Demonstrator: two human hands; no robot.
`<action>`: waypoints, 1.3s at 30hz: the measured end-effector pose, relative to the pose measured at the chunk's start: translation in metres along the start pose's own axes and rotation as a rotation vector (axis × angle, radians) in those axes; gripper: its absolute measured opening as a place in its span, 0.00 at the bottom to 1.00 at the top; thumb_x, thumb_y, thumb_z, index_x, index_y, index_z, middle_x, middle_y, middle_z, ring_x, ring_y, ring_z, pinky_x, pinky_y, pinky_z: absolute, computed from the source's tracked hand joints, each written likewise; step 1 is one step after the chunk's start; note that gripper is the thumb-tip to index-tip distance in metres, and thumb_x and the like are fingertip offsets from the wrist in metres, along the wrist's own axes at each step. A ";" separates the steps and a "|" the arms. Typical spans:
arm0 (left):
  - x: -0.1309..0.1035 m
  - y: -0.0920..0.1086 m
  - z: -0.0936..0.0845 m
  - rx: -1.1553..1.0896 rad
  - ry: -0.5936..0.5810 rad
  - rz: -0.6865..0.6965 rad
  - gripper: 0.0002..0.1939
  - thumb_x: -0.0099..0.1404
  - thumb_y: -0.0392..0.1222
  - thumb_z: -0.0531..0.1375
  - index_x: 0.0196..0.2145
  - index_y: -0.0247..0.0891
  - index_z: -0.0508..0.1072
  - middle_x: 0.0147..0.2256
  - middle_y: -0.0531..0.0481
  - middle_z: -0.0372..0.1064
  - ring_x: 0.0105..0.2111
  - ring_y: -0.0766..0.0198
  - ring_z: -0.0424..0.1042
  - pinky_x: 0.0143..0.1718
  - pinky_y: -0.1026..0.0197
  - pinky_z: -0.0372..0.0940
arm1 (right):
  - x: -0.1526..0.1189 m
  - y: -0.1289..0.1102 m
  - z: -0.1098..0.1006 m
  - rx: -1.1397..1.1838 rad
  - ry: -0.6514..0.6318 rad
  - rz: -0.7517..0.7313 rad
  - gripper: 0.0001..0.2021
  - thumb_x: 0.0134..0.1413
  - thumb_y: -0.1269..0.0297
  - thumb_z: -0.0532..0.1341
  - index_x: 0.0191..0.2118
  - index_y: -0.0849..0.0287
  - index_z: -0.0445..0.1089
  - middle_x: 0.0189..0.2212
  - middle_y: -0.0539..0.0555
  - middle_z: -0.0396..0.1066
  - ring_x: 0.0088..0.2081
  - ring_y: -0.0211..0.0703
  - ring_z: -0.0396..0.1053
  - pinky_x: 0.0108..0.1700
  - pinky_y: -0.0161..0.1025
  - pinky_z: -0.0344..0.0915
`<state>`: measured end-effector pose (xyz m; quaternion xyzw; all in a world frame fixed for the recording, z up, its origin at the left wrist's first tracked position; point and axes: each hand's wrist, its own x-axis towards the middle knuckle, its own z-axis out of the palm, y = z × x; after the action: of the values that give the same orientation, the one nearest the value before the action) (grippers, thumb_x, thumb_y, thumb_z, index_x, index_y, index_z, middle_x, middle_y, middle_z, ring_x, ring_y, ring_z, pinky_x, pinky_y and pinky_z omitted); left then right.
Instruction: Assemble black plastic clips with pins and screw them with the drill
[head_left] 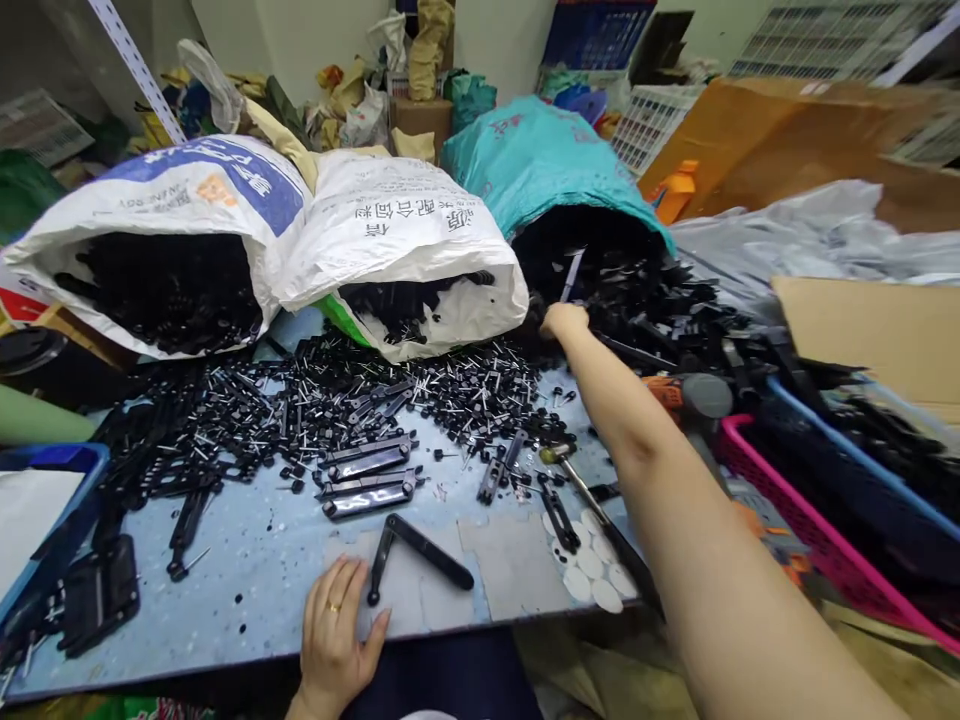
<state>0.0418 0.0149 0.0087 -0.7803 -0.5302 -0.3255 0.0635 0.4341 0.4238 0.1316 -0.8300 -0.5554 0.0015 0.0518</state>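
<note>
My left hand [337, 625] lies flat at the table's front edge, fingers extended and a ring on one finger. Just right of it a black hinged part [427, 552] rests in a V shape on a grey mat. My right hand [566, 320] reaches far forward to the mouth of the teal sack [555, 160], among black parts. Its fingers are curled; a pale strip [573, 272] stands just beyond them, and whether they grip it is unclear. Two black assemblies [371, 492] lie in the middle of the table.
White sacks [405, 215] of black pieces stand behind heaps of small parts [330, 400]. A hammer [592, 480] and white discs [592, 565] lie beside my right forearm. A pink basket [825, 530] is at the right, a blue tray [94, 470] at the left.
</note>
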 end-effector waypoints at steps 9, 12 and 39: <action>0.040 0.018 -0.014 -0.039 -0.210 0.136 0.25 0.63 0.39 0.54 0.58 0.39 0.59 0.53 0.41 0.63 0.57 0.49 0.57 0.58 0.42 0.49 | -0.150 0.038 0.002 -0.169 -0.322 -0.082 0.23 0.45 0.65 0.64 0.50 0.65 0.68 0.48 0.68 0.66 0.45 0.54 0.70 0.46 0.45 0.66; 0.072 0.033 -0.007 -0.067 -0.482 0.365 0.22 0.64 0.39 0.52 0.56 0.44 0.61 0.53 0.45 0.63 0.57 0.51 0.57 0.59 0.39 0.44 | -0.180 0.047 -0.027 -0.189 -0.269 -0.101 0.24 0.52 0.61 0.59 0.54 0.63 0.63 0.60 0.69 0.50 0.50 0.56 0.66 0.48 0.47 0.63; 0.059 0.037 -0.004 -0.191 -0.588 0.111 0.25 0.56 0.56 0.60 0.45 0.38 0.62 0.39 0.45 0.67 0.41 0.53 0.68 0.40 0.55 0.61 | -0.427 0.026 0.013 -0.164 -0.136 -1.072 0.21 0.65 0.52 0.39 0.44 0.58 0.64 0.36 0.57 0.68 0.36 0.44 0.66 0.34 0.38 0.51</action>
<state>0.0853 0.0441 0.0546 -0.8711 -0.4495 -0.1305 -0.1486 0.2942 0.0216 0.0925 -0.4300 -0.9010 -0.0146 -0.0556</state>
